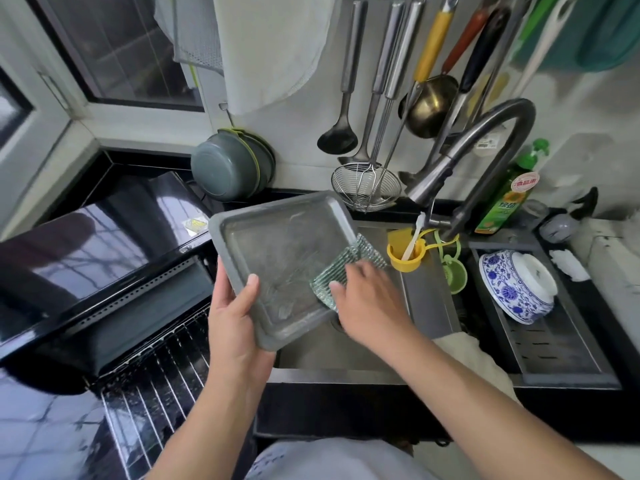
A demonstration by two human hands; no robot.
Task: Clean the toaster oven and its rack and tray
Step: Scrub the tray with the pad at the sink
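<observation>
A grey metal tray (277,244), wet and streaked, is tilted over the left side of the sink (346,355). My left hand (235,320) grips its near left edge, thumb on the inside. My right hand (370,296) presses a green-and-silver scouring cloth (349,268) against the tray's right inner side. The black toaster oven (86,251) stands on the counter at left. Its wire rack (156,382) lies flat in front of it, wet.
A curved faucet (491,140) arches over the sink. A yellow cup (405,254) with a brush hangs at the sink's back. A blue-and-white bowl (516,285) sits in a drain rack at right, a green detergent bottle (505,199) behind it. Ladles and strainers hang on the wall.
</observation>
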